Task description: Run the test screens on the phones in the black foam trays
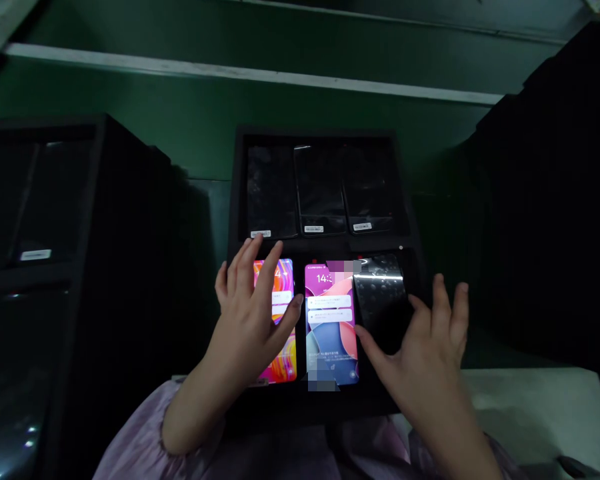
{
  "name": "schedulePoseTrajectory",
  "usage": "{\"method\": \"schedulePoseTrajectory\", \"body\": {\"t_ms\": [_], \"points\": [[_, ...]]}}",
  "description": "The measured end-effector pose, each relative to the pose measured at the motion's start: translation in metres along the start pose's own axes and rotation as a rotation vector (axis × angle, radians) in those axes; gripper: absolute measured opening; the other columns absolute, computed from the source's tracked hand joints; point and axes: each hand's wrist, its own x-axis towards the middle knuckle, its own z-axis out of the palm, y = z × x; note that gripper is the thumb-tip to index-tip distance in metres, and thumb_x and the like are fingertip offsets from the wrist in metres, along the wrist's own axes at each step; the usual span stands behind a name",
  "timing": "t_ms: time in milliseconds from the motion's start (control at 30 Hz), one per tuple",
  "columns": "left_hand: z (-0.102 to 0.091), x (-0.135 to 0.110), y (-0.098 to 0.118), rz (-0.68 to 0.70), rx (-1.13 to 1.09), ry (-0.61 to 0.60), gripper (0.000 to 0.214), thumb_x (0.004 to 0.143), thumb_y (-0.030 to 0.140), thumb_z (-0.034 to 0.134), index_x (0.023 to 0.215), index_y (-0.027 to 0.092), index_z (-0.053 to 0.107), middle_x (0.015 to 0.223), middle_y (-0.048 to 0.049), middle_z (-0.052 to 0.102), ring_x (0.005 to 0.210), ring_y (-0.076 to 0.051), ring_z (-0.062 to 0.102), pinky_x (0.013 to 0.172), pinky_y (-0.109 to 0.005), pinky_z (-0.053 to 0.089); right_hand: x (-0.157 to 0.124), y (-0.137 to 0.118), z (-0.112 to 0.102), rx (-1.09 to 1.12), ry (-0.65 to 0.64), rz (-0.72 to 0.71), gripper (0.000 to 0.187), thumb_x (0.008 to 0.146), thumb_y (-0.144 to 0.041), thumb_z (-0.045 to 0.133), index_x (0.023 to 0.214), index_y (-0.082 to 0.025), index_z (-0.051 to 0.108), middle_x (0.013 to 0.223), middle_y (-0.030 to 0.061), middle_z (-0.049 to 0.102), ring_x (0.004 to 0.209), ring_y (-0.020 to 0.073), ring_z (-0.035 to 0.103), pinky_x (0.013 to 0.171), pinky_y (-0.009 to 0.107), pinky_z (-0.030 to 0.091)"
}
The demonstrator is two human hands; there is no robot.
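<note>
A black tray with two rows of phones lies before me. In the near row, a lit phone with an orange and purple screen is at the left, partly under my left hand, whose fingers are spread over it. Beside it in the middle is a lit phone with a pink and blue screen. A dark-screened phone rests at the right. My right hand is open across its lower part, thumb near the middle phone's right edge and index finger by the dark phone's right edge.
Several dark phones with small white labels, one at the far left, fill the tray's back row. To the left stands a tall black stack of trays. Another dark stack rises at the right. Behind is a green surface with white lines.
</note>
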Motion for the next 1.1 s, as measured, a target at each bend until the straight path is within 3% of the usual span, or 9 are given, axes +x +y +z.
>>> {"method": "schedulePoseTrajectory", "body": {"t_ms": [133,267,400,567,733,900,1000,1100], "points": [[0.002,0.002,0.004,-0.011,0.019,-0.005,0.055,0.106,0.037,0.048,0.154,0.01,0.042,0.163,-0.0354,0.038,0.156,-0.051,0.035,0.117,-0.078,0.032,-0.001,-0.012,0.005,0.004,0.015,0.001,0.093,0.103,-0.077,0.033,0.122,0.01,0.06,0.151,0.0475,0.041,0.153,0.0582,0.028,0.111,0.081,0.041],[0.0,0.002,0.002,-0.028,0.003,-0.009,0.057,0.106,0.039,0.049,0.156,0.013,0.041,0.164,-0.0331,0.037,0.157,-0.05,0.034,0.119,-0.079,0.031,-0.002,-0.011,0.006,0.039,0.018,0.032,0.091,0.102,-0.078,0.033,0.124,0.006,0.06,0.153,0.0437,0.042,0.154,0.0562,0.028,0.113,0.08,0.04],[-0.013,-0.009,-0.009,-0.084,-0.121,-0.087,0.065,0.105,0.047,0.051,0.163,0.025,0.033,0.172,-0.0234,0.025,0.16,-0.042,0.032,0.122,-0.065,0.042,-0.002,0.014,-0.002,0.13,-0.017,0.006,0.072,0.104,-0.072,0.042,0.125,-0.006,0.064,0.158,0.0328,0.045,0.157,0.0516,0.027,0.114,0.076,0.042],[-0.031,-0.034,-0.029,-0.142,-0.2,-0.225,0.079,0.1,0.051,0.058,0.168,0.042,0.02,0.18,-0.0092,0.011,0.165,-0.041,0.021,0.117,-0.059,0.051,0.007,0.054,-0.018,0.25,-0.079,-0.2,0.036,0.108,-0.045,0.054,0.132,-0.02,0.065,0.162,0.0169,0.049,0.156,0.0423,0.037,0.11,0.064,0.053],[-0.044,-0.044,-0.034,-0.122,-0.239,-0.327,0.087,0.099,0.046,0.061,0.169,0.047,0.01,0.182,-0.0046,0.004,0.165,-0.042,0.017,0.099,-0.045,0.066,0.009,0.07,-0.031,0.347,-0.151,-0.448,0.025,0.105,-0.028,0.058,0.123,-0.026,0.075,0.166,0.0079,0.047,0.16,0.0379,0.03,0.114,0.059,0.052],[-0.046,-0.049,-0.029,-0.197,-0.239,-0.312,0.084,0.099,0.047,0.056,0.169,0.048,0.01,0.182,0.0005,0.001,0.166,-0.042,0.009,0.103,-0.052,0.064,0.005,0.072,-0.032,0.38,-0.161,-0.503,0.022,0.104,-0.03,0.059,0.113,-0.03,0.079,0.165,0.003,0.049,0.161,0.0365,0.029,0.11,0.055,0.055],[-0.034,-0.048,-0.033,-0.197,-0.209,-0.293,0.088,0.097,0.045,0.057,0.169,0.047,0.006,0.182,0.0002,-0.002,0.166,-0.043,0.006,0.107,-0.058,0.061,0.006,0.072,-0.026,0.363,-0.195,-0.521,0.025,0.106,-0.033,0.055,0.107,-0.03,0.079,0.169,0.0014,0.042,0.164,0.0372,0.019,0.113,0.059,0.051],[-0.019,-0.038,-0.036,-0.281,-0.231,-0.18,0.087,0.098,0.045,0.058,0.171,0.039,0.009,0.181,-0.0083,0.006,0.165,-0.044,0.017,0.119,-0.061,0.051,0.011,0.067,-0.019,0.298,-0.164,-0.42,0.03,0.109,-0.034,0.052,0.126,-0.024,0.074,0.178,0.0056,0.024,0.166,0.0389,0.008,0.12,0.066,0.042]]}}
